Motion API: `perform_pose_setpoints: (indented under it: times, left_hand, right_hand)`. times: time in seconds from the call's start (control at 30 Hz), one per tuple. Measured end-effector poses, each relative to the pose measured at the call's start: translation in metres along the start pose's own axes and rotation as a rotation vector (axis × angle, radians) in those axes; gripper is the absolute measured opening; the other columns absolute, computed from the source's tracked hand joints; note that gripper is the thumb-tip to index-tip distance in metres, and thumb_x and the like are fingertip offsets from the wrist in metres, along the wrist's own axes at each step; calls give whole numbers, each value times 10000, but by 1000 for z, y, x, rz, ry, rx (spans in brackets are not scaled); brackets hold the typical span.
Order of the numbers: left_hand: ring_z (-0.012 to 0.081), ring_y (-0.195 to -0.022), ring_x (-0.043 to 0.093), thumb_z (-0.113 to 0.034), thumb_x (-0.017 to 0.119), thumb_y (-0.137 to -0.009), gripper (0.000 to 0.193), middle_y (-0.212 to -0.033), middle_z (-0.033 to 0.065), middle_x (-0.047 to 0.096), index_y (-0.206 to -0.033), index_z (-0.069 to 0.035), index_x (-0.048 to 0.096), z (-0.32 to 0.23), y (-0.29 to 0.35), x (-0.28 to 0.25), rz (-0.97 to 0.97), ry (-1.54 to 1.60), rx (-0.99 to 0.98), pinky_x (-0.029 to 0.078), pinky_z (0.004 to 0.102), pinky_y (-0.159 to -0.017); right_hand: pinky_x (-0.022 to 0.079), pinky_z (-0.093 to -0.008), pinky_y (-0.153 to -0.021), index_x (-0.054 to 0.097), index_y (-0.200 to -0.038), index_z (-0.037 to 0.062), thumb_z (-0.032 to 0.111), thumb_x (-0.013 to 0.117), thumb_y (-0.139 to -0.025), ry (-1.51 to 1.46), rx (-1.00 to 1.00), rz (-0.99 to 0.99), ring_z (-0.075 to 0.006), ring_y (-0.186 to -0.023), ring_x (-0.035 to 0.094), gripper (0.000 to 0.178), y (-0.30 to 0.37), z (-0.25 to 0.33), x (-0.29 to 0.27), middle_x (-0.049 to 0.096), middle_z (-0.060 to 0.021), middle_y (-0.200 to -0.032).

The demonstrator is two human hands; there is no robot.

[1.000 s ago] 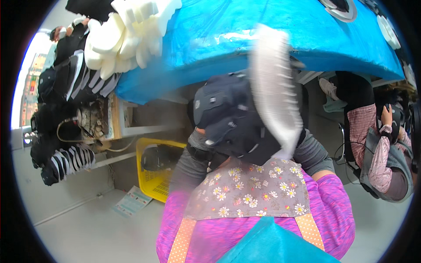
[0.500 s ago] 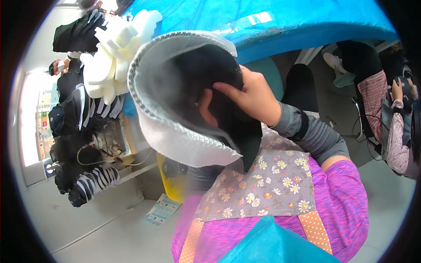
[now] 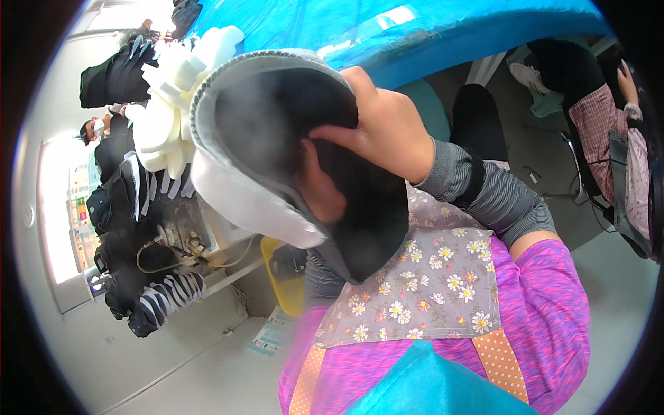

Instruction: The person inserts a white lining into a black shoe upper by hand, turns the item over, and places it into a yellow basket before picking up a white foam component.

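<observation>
A cap-shaped piece of black cloth (image 3: 366,228) with a stiff white mesh layer (image 3: 235,200) hangs between my hands, its hollow side toward me. Overcast stitching runs along the mesh's curved edge. My right hand (image 3: 391,128) pinches the black cloth at the right rim, thumb inside and the fingers mostly behind. My left hand (image 3: 321,187) shows partly in the hollow, its thumb close to my right thumb. Its other fingers are covered by the cloth, which it also grips. Both thumbs press on the black cloth near the middle.
A blue-covered table (image 3: 456,41) curves across the far side. White foam-like pieces (image 3: 166,117) stand in a stack at left, beside black-and-white cloth piles (image 3: 173,297). A yellow basket (image 3: 285,287) stands below. A co-worker's leg (image 3: 595,131) shows at right.
The piece has tilted and shifted slightly left and down. My right hand has moved left with it, and more of my left hand shows inside the hollow.
</observation>
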State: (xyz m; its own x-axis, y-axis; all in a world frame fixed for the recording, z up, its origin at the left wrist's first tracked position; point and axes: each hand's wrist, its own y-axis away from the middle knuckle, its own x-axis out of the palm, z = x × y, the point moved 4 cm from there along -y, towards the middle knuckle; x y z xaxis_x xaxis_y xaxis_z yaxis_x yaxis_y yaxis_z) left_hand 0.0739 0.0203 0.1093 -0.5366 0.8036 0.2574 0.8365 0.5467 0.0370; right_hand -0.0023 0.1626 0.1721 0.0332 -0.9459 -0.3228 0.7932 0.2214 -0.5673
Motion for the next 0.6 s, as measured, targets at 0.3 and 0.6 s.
perform_pose_setpoints:
  times: [0.3,0.6]
  left_hand:
    - [271,-1005,630,-378,402,-1049,478,-1065,198,658,-1156,44,599,6,-4,-28,369,-915,-57,468,383,-859]
    - [227,-1099,599,-452,543,-988,559,-1240,118,618,-1278,27,539,-10,4,-21,57,-422,569,464,371,-960]
  right_hand:
    - [479,-439,-553,582,-932,27,356,690,-891,-369,-22,-98,-405,-675,613,348,-19,-5,-11,598,-226,-706]
    - [512,-364,-755,672,-989,-17,283,823,-731,-613,346,391,-298,-848,673,424,28,-22,25,689,-182,-885]
